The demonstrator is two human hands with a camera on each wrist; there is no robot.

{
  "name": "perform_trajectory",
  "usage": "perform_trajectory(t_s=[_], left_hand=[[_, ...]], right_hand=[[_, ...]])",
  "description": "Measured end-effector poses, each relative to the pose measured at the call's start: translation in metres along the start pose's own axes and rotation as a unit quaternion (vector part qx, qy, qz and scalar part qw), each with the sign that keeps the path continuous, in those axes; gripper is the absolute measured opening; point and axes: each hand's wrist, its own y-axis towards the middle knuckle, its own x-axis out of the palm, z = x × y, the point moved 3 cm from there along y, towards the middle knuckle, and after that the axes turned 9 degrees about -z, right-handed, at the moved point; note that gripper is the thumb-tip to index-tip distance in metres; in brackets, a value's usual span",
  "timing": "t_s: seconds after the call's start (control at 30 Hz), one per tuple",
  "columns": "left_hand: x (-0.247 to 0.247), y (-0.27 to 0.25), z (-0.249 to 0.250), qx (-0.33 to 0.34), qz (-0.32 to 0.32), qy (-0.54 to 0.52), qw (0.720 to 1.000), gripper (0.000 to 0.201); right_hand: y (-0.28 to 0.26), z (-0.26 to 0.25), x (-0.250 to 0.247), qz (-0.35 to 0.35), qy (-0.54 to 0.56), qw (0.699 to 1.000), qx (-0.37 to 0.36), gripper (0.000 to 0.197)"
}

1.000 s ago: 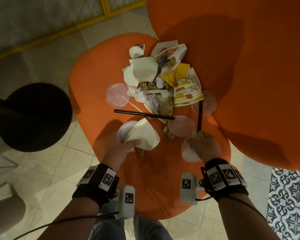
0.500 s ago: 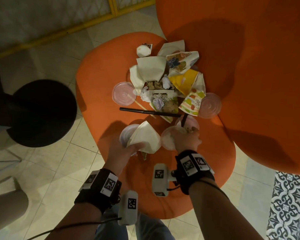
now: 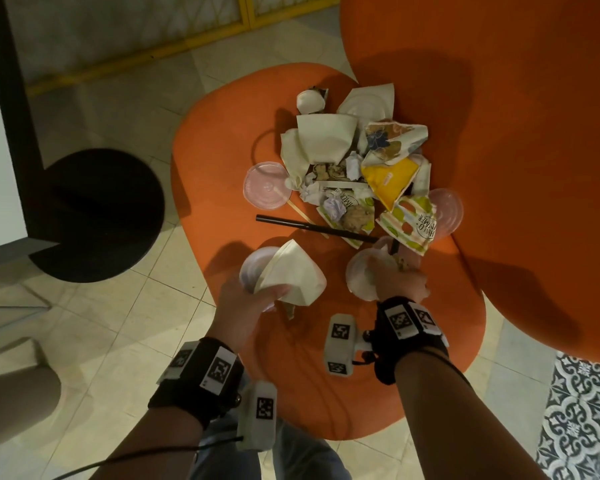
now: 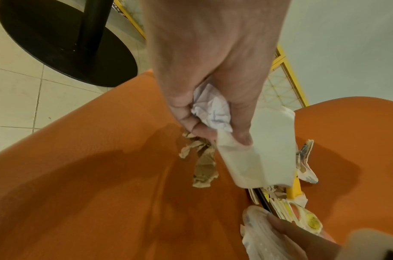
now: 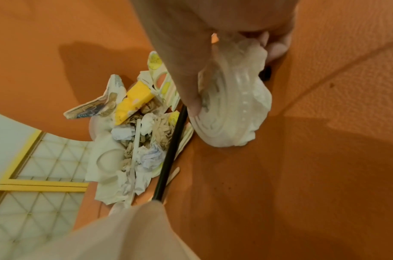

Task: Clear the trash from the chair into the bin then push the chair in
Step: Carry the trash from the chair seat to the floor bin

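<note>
An orange chair seat [image 3: 222,140] carries a heap of trash [image 3: 354,174]: folded paper plates, crumpled napkins, printed wrappers, a yellow packet, clear plastic lids. My left hand [image 3: 250,299] grips a folded white paper plate [image 3: 293,275] together with a clear lid, a crumpled napkin [image 4: 211,112] and brown paper [image 4: 202,165]. My right hand [image 3: 400,282] grips clear plastic lids [image 5: 231,109] and a short black straw [image 3: 394,245], low over the seat's near right part. A long black straw [image 3: 312,228] lies across the seat in front of the heap.
The chair's orange backrest [image 3: 499,133] rises at the right. A black round table base [image 3: 97,216] with its post stands on the tiled floor at the left. A yellow-framed panel [image 3: 153,57] runs along the back. Patterned tiles [image 3: 582,417] show at the lower right. No bin is in view.
My right hand moved left towards the heap with its lids and now also holds the short black straw. The left hand has barely moved, still holding the folded plate.
</note>
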Motion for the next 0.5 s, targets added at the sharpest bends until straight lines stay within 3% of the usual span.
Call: perform_trajectory(t_s=[0.1,0.27,0.5], left_hand=[[0.000,0.001,0.001,0.015,-0.003,0.009,1.000,0.053],[-0.002,-0.002,0.002,0.027,-0.009,0.005,1.000,0.056],[-0.002,-0.001,-0.001,0.028,-0.008,0.007,1.000,0.061]], right_hand=[[-0.005,0.000,0.005,0.008,-0.009,1.000,-0.020,0.093],[-0.013,0.006,0.011,-0.021,0.043,0.997,-0.062,0.071],[-0.022,0.005,0.017,-0.051,0.039,0.995,-0.082,0.075]])
